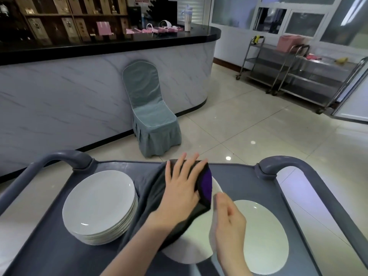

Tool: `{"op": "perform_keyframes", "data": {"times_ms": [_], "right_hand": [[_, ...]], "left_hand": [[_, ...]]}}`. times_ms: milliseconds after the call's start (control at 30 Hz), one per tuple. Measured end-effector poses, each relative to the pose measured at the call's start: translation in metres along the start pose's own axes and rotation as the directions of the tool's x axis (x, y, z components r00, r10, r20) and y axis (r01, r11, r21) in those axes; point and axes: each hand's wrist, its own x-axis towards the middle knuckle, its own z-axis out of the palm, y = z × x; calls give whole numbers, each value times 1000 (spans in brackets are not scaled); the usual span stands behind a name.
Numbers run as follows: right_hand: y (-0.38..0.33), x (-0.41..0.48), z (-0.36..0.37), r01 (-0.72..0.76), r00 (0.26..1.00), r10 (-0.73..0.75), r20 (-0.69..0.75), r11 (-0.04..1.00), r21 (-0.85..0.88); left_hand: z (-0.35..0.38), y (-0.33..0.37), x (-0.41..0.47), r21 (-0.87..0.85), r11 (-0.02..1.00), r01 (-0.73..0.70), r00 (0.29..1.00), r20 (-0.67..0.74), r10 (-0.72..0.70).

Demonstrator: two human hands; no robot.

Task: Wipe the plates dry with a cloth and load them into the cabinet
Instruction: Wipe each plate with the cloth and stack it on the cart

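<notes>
No writing can be read: the red signs (140,0) at 11 o'clock and the box labels (36,26) at 10 o'clock are too blurred.

Single head-worn wide-angle camera, shooting from wearer's own standpoint, facing forward and tilted down. Cart worktop (239,176) fills lower third of frame, very near, just below lens. Forearms (135,246) enter from bottom edge. Plate stack (99,204) sits close at lower left. Beyond cart, tiled floor (249,120) recedes. Covered chair (147,116) stands mid-distance at centre, against marble-fronted bar (59,100) running across left. Steel trolleys (310,80) stand far right. Straight lines bow toward frame edges.
</notes>
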Motion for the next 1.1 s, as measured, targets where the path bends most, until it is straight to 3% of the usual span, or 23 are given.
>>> {"op": "perform_keyframes", "data": {"times_ms": [100, 200, 333, 467, 533, 633, 700, 767, 800, 867, 933, 1033, 1100], "right_hand": [[-13, 9, -8, 62, 991, -45, 126, 988, -140], [-30, 23, -21, 116, 978, -73, 195, 969, -219], [-33, 32, -33, 36, 995, -23, 96, 990, -138], [-27, 29, -35, -38, 999, 41, 34, 995, -96], [-27, 30, -35, -18, 997, 29, 72, 989, -145], [-33, 31, -30, 104, 977, -60, 203, 971, -214], [-35, 29, -23, 155, 944, -71, 323, 958, -242], [-36, 29, -20, 162, 918, -47, 393, 951, -265], [-36, 31, -20, 158, 916, -41, 399, 951, -266], [-38, 36, -26, 139, 929, -43, 369, 961, -238], [-37, 43, -33, 69, 968, -27, 250, 985, -160], [-32, 48, -39, -37, 996, 43, 74, 996, -81], [-29, 48, -40, -36, 997, 47, 69, 989, -146]], "left_hand": [[-15, -20, 7, -154, 988, -21, 999, -40, 15], [-24, -33, 1, -434, 894, 114, 992, -1, -126], [-19, -34, -26, -650, 681, 337, 902, 14, -432], [-22, -27, -34, -785, 458, 416, 819, 105, -565], [-30, -24, -28, -744, 493, 450, 811, 109, -576], [-40, -26, -14, -558, 752, 352, 921, 64, -384], [-42, -29, -3, -341, 910, 234, 971, 128, -202], [-43, -30, 5, -233, 961, 151, 971, 216, -101], [-43, -31, 6, -265, 953, 144, 972, 220, -86], [-39, -34, 1, -433, 880, 193, 979, 149, -141], [-29, -38, -12, -583, 754, 302, 942, 60, -330], [-1, -36, -34, -669, 527, 524, 759, 86, -645], [11, -35, -39, -647, 474, 598, 696, 126, -707]]}}
